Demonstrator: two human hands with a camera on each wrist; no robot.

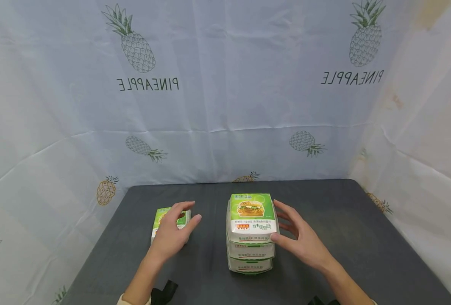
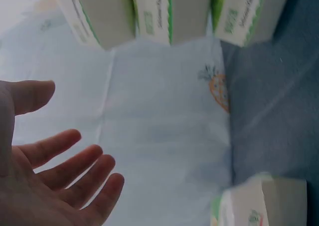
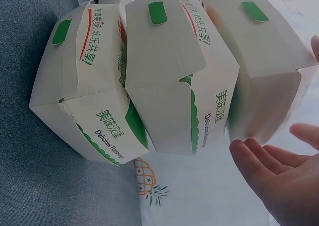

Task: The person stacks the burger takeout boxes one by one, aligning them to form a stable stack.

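Three white and green burger boxes stand in a stack [image 1: 251, 250] at the middle of the table, the top box [image 1: 250, 214] showing a printed hamburger. At its right side is my right hand [image 1: 303, 241], thumb near the front corner and fingers along the side. In the right wrist view, the fingertips [image 3: 244, 148] are right at the top box [image 3: 269, 86], with nothing gripped. My left hand [image 1: 172, 235] hovers with relaxed, spread fingers, overlapping a single burger box [image 1: 160, 216] in the head view. The left wrist view shows that palm bare, apart from the lone box [image 2: 284, 206].
The dark grey table [image 1: 336, 212] extends to both sides of the boxes. A white cloth printed with pineapples [image 1: 225, 106] hangs behind and along both sides. Dark straps [image 1: 164, 292] sit at the wrists.
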